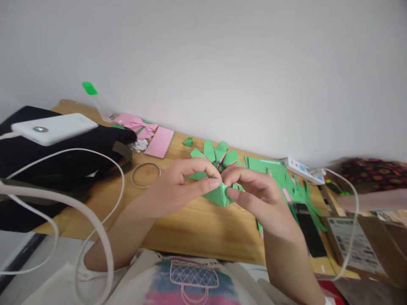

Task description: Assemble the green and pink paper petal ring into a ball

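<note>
A folded green paper piece (216,196) is held between both hands above the wooden table. My left hand (187,182) pinches its upper edge with thumb and forefinger. My right hand (254,192) grips the right end of the piece, thumb in front and fingers curled behind. Just beyond the hands lies a flower-like ring of green paper petals (221,150), its near part hidden by the fingers. One small folded green piece (188,142) sits to the left of the ring.
On the left are a white power bank (54,128) on black cloth, looping white cables, pink paper (160,142) and a roll of tape (145,175). Green sheets (267,167), a phone (309,231), a power strip (305,170) and a cardboard box (378,241) are on the right.
</note>
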The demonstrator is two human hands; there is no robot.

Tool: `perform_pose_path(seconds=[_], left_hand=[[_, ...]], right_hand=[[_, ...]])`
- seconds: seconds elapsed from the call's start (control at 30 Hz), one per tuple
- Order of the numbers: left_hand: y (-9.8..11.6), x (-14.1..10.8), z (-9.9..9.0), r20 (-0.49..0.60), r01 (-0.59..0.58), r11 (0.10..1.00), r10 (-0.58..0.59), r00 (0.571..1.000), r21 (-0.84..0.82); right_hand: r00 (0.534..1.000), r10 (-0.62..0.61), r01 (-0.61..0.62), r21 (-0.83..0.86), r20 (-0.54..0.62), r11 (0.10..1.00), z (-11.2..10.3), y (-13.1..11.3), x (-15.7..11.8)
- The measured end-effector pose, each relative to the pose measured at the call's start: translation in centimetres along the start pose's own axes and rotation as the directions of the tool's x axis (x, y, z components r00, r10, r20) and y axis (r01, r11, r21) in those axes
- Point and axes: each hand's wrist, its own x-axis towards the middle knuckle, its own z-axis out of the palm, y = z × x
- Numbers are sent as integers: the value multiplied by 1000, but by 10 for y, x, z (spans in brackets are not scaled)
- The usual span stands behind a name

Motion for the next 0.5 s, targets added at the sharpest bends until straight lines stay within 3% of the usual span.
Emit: perform_pose_path(seconds=[0.3,0.5], left_hand=[[-5,11,20,78,-57,989,46,996,134],[-5,12,19,104,8,999,-13,994,43]], right_hand=[[997,62,-59,66,-43,996,-13,14,-13],[992,83,-56,253,-96,966,-18,23,-20]])
